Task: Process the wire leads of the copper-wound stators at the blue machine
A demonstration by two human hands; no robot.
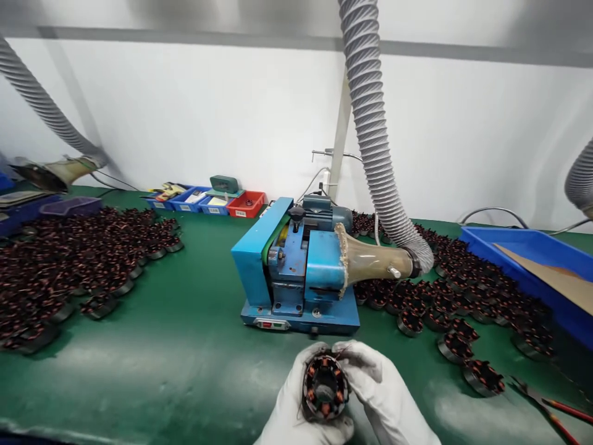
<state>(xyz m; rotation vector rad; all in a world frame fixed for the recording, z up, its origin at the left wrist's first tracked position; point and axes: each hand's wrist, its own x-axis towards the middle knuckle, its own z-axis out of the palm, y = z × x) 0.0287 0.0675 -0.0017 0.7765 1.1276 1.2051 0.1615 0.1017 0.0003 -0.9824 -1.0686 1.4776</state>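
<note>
Both my hands wear white gloves and together hold one round motor stator (325, 388) with copper windings, low in the middle of the view. My left hand (296, 405) wraps around its left side and underside. On the stator's right side and top, the fingers of my right hand (377, 389) are curled. Just beyond the hands stands a blue bench machine (296, 272) with a red switch at its base, on the green tabletop (185, 346).
Large heaps of stators lie at the left (69, 266) and right (458, 296) of the machine. A grey ribbed hose (375, 136) ends in a funnel at the machine. A blue bin (532, 259) sits far right, small parts trays (208, 201) at the back, red-handled pliers (556, 411) near right.
</note>
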